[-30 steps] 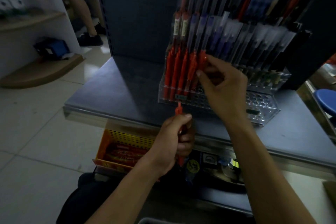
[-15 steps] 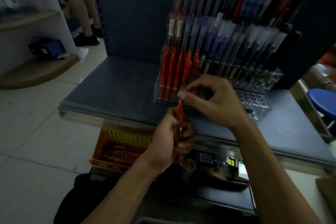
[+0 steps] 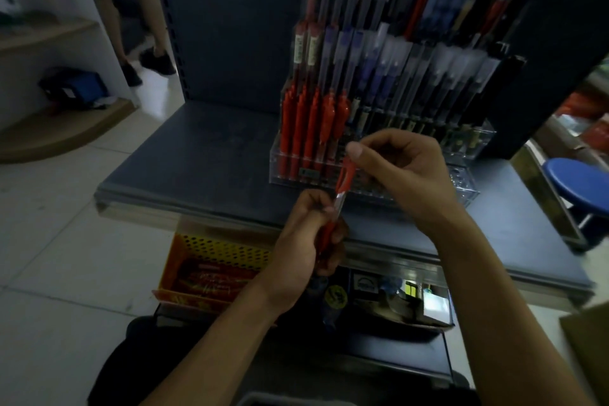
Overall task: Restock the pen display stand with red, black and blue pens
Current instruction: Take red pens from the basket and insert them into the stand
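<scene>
My left fingers [image 3: 313, 208] grip the red pen [image 3: 344, 179], my right fingers [image 3: 357, 152] pinch its top; I should slot it upright beside the red row [image 3: 308, 123] in the stand [image 3: 463, 186].

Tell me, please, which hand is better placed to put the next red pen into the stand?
Right. The right hand pinches the top of the red pen, close to the stand; the left hand sits lower, at the edge of the shelf, gripping that pen's lower end.
</scene>
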### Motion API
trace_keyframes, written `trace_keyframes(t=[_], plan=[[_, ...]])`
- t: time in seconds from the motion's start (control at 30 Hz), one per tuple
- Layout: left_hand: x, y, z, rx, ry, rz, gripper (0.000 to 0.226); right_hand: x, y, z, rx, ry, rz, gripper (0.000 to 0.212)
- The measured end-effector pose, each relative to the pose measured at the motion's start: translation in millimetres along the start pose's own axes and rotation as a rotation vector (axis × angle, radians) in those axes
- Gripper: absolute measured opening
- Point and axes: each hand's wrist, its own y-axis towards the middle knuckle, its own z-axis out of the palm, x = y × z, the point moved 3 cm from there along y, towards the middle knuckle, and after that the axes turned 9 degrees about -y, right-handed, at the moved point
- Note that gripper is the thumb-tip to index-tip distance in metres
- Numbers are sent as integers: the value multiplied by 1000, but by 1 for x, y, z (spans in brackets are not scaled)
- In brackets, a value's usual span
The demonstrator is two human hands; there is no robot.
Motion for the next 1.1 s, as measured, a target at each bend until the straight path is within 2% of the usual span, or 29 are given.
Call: trace_keyframes(t=[0.1,0.2,0.37,0.47,0.6,1.1], plan=[[-3,2,-1,-45,-15,16,12,-3,-1,-2,162,21,48,37],[-2,2,-2,-52,-24,14,10,-4,2,-1,157,55,46,36],[0,0,-2,-41,25,-32,7,6,10,-7,-172,217,-108,26],[-1,-1,-4,-57,32,-20,8,11,12,-15,-379,174,-209,24],[-4,1,-9,-77,63,20,14,11,17,-17,-518,39,-287,28],[-7,-1,-12,-68,129,10,17,-7,22,23,-369,-319,-169,28]])
